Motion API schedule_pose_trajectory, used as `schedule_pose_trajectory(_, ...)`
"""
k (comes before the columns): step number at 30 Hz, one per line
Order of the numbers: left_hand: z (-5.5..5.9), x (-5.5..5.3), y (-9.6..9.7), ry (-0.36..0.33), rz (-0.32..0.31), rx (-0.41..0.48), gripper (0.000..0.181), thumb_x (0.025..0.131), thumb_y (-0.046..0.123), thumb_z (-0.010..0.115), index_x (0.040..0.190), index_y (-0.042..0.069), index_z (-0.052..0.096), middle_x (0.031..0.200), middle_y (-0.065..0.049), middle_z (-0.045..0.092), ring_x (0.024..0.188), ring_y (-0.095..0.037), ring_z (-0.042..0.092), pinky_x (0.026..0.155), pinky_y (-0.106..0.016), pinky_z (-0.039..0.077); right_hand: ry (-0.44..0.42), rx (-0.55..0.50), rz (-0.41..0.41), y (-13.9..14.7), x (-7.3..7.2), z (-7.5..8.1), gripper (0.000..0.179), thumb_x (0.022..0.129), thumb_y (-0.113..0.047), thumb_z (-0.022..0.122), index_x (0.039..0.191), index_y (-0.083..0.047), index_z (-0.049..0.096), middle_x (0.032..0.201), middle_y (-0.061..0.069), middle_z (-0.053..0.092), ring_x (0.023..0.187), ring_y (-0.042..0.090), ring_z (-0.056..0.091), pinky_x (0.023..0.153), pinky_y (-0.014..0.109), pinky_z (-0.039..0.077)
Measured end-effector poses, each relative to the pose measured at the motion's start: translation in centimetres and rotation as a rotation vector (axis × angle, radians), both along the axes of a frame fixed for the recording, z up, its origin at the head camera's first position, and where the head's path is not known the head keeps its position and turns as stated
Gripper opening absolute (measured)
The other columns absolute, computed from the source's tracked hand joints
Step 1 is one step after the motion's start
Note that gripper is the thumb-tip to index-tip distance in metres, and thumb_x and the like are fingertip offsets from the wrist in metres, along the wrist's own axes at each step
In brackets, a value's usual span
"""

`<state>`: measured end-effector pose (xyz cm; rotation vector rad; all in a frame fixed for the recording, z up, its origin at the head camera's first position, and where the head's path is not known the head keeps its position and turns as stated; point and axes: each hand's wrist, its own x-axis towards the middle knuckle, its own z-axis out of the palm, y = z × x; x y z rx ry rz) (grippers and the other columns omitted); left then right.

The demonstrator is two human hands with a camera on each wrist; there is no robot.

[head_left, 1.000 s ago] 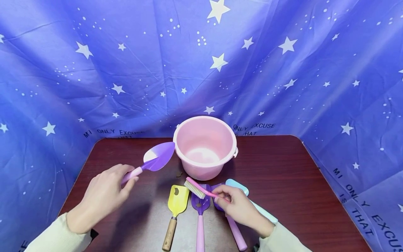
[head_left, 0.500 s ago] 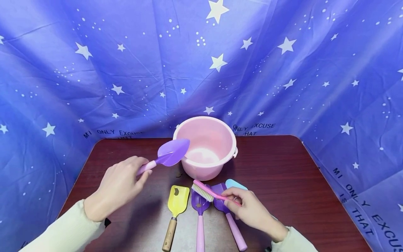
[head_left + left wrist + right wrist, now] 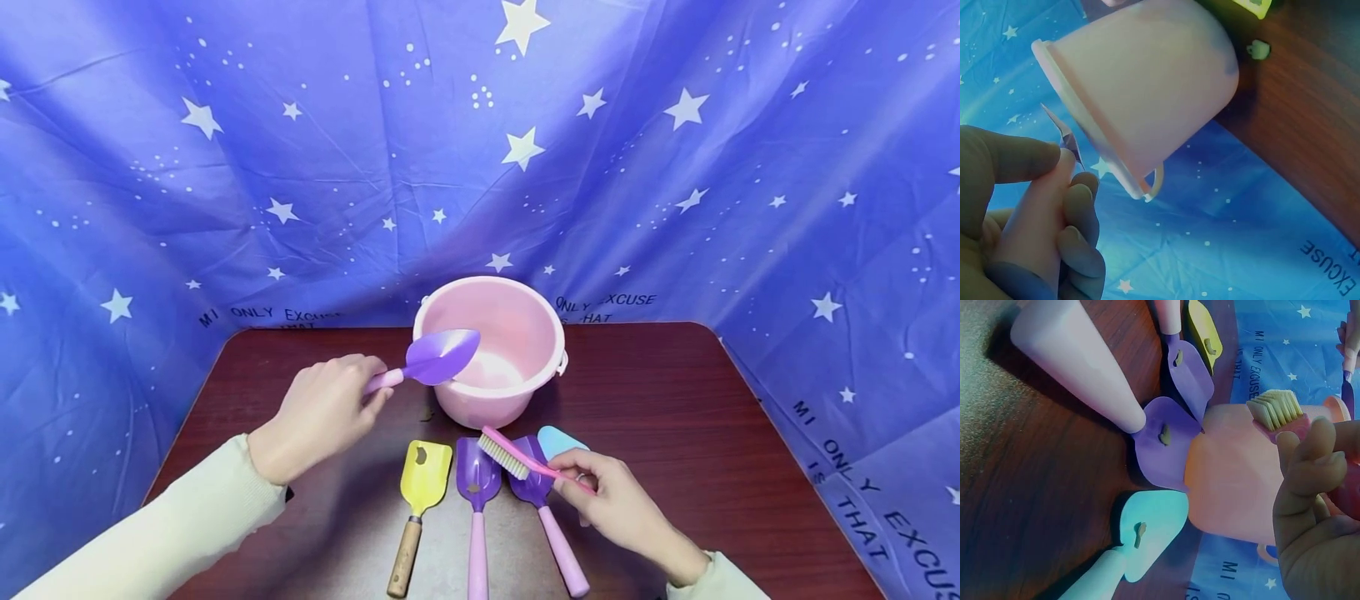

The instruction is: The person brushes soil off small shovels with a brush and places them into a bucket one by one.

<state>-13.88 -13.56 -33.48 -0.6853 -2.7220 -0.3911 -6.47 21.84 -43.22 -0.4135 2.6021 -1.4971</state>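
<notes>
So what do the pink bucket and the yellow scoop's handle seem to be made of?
The pink bucket looks like plastic: smooth, evenly coloured, softly glossy. The yellow scoop's handle seems wooden, being brown and mottled; its finish is unclear.

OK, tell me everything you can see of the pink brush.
The pink brush has a slim handle, a plastic look, and cream bristles along one side. The right hand pinches the handle, so the bristled end slants toward the bucket, bristles facing the person's left. It hangs in the air, apart from the purple scoops. The grip hides part of its handle.
</notes>
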Motion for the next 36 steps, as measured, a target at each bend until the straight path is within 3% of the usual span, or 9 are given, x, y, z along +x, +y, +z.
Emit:
schedule_pose_trajectory(10, 0.8, -2.4, 2.1, -0.001, -0.045, -0.042, 0.021, 0.079, 0.015, 0.069, 0.067, 0.015, 0.052, 0.057, 0.004, 0.043, 0.054, -0.019, 0.049, 0.048, -0.04, 0.042, 0.014, 0.009, -0.014, 0.6, 0.0, -0.1, 0.017, 0.087, -0.002, 0.064, 0.103, -0.008, 0.065, 0.075, -0.002, 0.061, 0.044, 0.008, 0.051, 0.04, 0.029, 0.043)
schedule_pose_trajectory(16, 1.6, -3.5, 3.4, -0.043, -0.065, -0.037, 0.023, 0.081, 0.015, 0.068, 0.064, 0.014, 0.053, 0.056, 0.002, 0.045, 0.053, -0.021, 0.05, 0.049, -0.04, 0.044, -0.004, -0.029, -0.032, 0.9, 0.1, -0.1, 0.017, 0.088, -0.006, 0.066, 0.104, -0.009, 0.065, 0.075, -0.001, 0.061, 0.045, 0.008, 0.053, 0.041, 0.029, 0.045)
schedule_pose_trajectory(24, 2.2, -4.7, 5.7, -0.157, -0.044, -0.159, 0.012, 0.08, 0.017, 0.065, 0.073, 0.009, 0.059, 0.067, -0.007, 0.058, 0.062, -0.03, 0.06, 0.054, -0.046, 0.048, -0.004, -0.05, -0.025, 1.0, 0.6, -0.5, 0.017, 0.088, -0.005, 0.066, 0.105, -0.007, 0.064, 0.073, -0.001, 0.061, 0.045, 0.008, 0.052, 0.04, 0.029, 0.044)
schedule_pose_trajectory(31, 2.3, -6.3, 7.5, -0.186, 0.004, -0.221, 0.01, 0.077, 0.017, 0.062, 0.069, 0.014, 0.057, 0.071, -0.005, 0.058, 0.067, -0.033, 0.061, 0.057, -0.049, 0.049, 0.009, -0.04, -0.028, 0.9, 0.4, -0.1, 0.016, 0.088, -0.007, 0.065, 0.104, -0.008, 0.064, 0.074, -0.001, 0.061, 0.045, 0.007, 0.052, 0.04, 0.028, 0.043)
schedule_pose_trajectory(36, 1.8, -7.3, 8.6, -0.201, 0.018, -0.272, 0.012, 0.079, 0.019, 0.062, 0.069, 0.015, 0.057, 0.071, -0.003, 0.061, 0.071, -0.033, 0.063, 0.064, -0.048, 0.049, 0.005, -0.043, -0.016, 0.7, 0.4, -0.3, 0.017, 0.088, -0.007, 0.065, 0.105, -0.007, 0.064, 0.074, -0.002, 0.06, 0.045, 0.007, 0.052, 0.04, 0.028, 0.043)
